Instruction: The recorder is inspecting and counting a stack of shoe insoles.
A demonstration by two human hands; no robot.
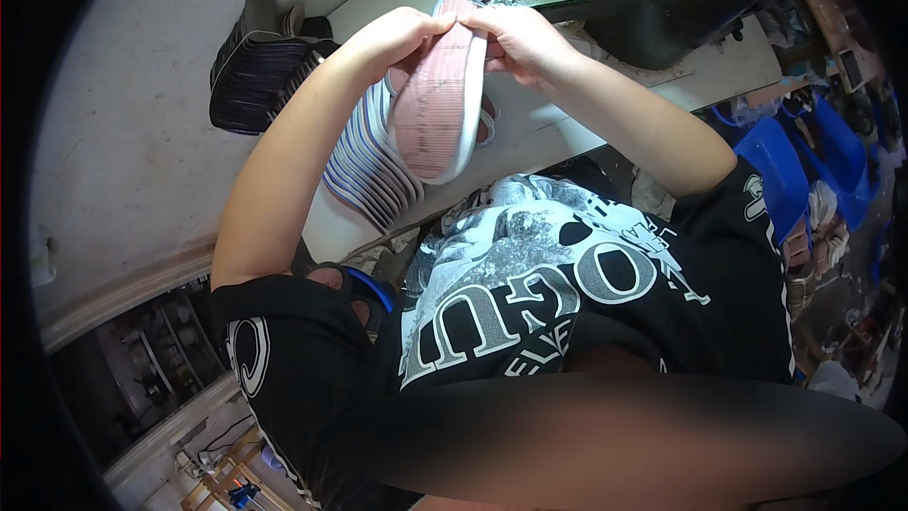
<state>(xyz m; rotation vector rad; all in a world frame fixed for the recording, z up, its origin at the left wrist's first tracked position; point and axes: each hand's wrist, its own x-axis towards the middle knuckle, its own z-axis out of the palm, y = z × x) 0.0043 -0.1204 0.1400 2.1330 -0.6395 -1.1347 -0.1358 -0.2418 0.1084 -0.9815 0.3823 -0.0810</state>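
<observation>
Lettering (544, 290) across black shirt (726, 303) near pink sole (437, 106)

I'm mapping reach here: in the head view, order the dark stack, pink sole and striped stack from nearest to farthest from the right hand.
1. Pink sole, held by the right hand at its upper end.
2. Striped stack, to the hand's left.
3. Dark stack, farthest left of the three.

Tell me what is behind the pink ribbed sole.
Behind the pink ribbed sole, part of a row of soles shows at its left, on the white tabletop. Whatever the pink sole directly covers cannot be seen.
</observation>
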